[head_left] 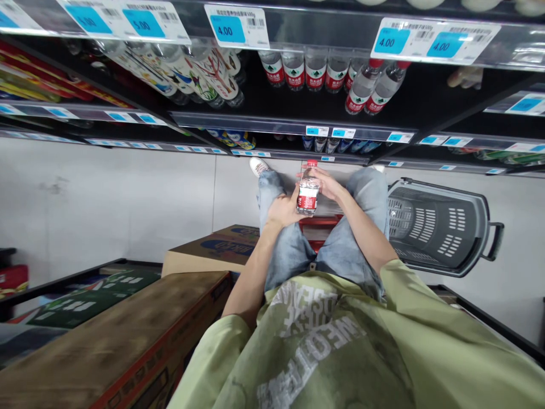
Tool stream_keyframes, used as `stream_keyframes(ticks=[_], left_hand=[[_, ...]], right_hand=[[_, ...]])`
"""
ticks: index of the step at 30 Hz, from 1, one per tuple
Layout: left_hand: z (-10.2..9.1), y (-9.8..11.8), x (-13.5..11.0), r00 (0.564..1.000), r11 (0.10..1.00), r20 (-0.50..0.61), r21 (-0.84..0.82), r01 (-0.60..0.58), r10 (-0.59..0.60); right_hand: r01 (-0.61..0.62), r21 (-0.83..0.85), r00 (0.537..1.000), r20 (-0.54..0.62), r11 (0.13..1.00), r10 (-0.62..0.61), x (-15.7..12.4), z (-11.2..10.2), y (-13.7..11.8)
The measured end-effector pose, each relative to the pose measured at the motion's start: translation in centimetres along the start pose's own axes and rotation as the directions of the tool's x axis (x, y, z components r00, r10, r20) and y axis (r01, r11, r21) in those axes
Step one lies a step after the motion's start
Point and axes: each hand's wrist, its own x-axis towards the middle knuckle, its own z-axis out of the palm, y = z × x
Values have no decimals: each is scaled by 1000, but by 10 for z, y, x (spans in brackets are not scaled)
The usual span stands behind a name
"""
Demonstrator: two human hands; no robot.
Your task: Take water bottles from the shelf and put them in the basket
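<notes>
A small clear water bottle (307, 196) with a red cap and a red and white label is upright between my two hands, over my lap. My left hand (284, 209) is closed round its lower left side. From the right, my right hand (324, 183) grips it near the shoulder, below the cap; some of its fingers are hidden behind the bottle. Ahead on the shelf, matching water bottles (315, 71) stand in a row, and two of them (368, 85) lean at the right end.
A grey shopping basket (451, 227) stands on the floor at my right. Cardboard boxes (114, 335) are stacked close on my left. Shelf edges with price tags (236, 27) run across the front, and more bottles (332, 145) sit on the lowest shelf.
</notes>
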Motion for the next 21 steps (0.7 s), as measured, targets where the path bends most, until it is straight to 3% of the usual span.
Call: stream_keyframes(ticks=[14, 21], left_hand=[[-3, 2, -1, 1000, 1000, 11, -6, 18, -18], [6, -4, 1, 999, 1000, -31, 9, -22, 22]], right_hand=[[-4, -5, 1000, 1, 1000, 4, 1, -2, 1], [-7, -11, 1000, 12, 1000, 7, 3, -5, 4]])
